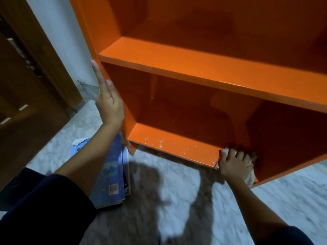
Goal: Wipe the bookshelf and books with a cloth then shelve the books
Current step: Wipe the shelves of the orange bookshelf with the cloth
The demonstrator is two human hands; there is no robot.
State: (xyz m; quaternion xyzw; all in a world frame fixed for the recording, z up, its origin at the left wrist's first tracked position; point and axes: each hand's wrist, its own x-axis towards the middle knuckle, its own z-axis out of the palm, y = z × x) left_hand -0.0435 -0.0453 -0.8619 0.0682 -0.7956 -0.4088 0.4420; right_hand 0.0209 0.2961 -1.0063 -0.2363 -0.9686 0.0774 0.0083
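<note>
On bottom shelf (177, 147), cloth (250, 179) mostly hidden under right hand (236, 165)

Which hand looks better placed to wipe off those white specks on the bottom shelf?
The right hand, probably. It already presses the cloth onto the bottom shelf, just right of the white specks. The left hand lies flat against the bookshelf's outer side panel and holds no cloth.
</note>
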